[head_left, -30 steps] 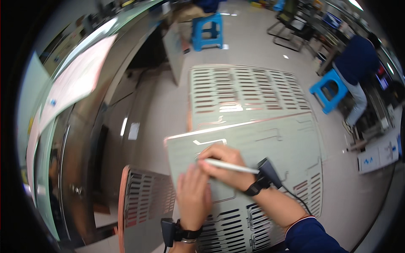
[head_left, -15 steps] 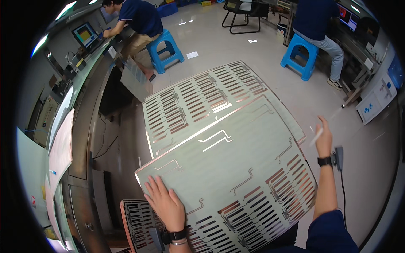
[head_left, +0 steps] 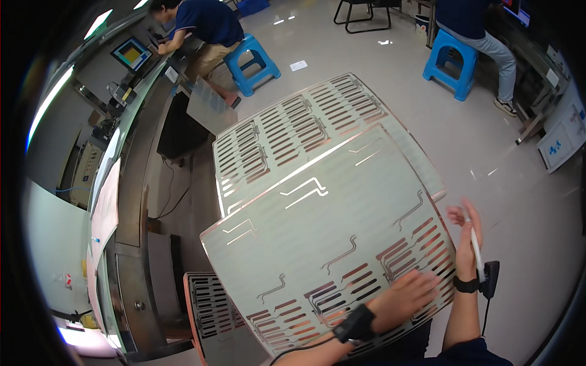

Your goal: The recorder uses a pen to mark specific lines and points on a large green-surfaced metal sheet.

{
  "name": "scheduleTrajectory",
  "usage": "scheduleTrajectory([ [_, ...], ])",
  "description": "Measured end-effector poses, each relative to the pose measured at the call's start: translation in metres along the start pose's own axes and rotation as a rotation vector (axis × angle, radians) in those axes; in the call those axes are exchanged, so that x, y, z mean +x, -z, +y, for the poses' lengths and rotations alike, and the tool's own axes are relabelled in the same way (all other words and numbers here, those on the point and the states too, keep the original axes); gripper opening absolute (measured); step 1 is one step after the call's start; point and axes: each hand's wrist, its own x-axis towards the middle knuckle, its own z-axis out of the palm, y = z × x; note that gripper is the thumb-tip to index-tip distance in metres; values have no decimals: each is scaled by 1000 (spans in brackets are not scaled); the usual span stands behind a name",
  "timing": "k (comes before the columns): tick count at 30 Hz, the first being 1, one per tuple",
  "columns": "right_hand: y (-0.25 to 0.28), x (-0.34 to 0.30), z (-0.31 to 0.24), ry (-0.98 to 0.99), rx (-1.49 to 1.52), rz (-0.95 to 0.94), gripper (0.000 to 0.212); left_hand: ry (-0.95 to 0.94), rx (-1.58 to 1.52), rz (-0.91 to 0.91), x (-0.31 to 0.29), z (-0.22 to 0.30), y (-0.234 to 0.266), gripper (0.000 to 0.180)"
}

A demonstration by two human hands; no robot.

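A large pale-green circuit board panel (head_left: 372, 201) with copper traces and slots lies at an angle in front of me. Beneath it, a similar panel (head_left: 287, 174) sticks out at the far side. My left hand (head_left: 404, 299) reaches across the near right part of the top panel, fingers stretched and slightly blurred; whether it touches the surface I cannot tell. Just off the panel's right edge, my right hand (head_left: 467, 241) holds a slim white pen-like stick (head_left: 475, 244) against the palm. Both wrists wear black bands.
Another slotted panel (head_left: 210, 317) stands low at the left. A steel-fronted bench (head_left: 131, 262) with papers runs along the left. Two people sit on blue stools (head_left: 251, 64) at workstations beyond. A dark chair (head_left: 363, 15) stands at the back.
My left hand has moved from the panel's left edge across to its near right part. My right hand has turned and come down slightly, still with the white stick.
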Motion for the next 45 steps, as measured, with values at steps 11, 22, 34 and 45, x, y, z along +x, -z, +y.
scheduleTrajectory([
  [11, -125, 37, -34, -36, 54, -769, 13, 652, 86, 428, -63, -51, 71, 47],
  [22, -135, 34, -32, 93, -72, -729, 14, 682, 98, 414, -62, -50, 72, 47],
  [34, -137, 29, -30, 140, -99, -669, 13, 685, 106, 408, -62, -50, 73, 49],
  [45, -116, 39, -17, 151, -61, -518, 9, 688, 75, 403, -61, -50, 73, 50],
])
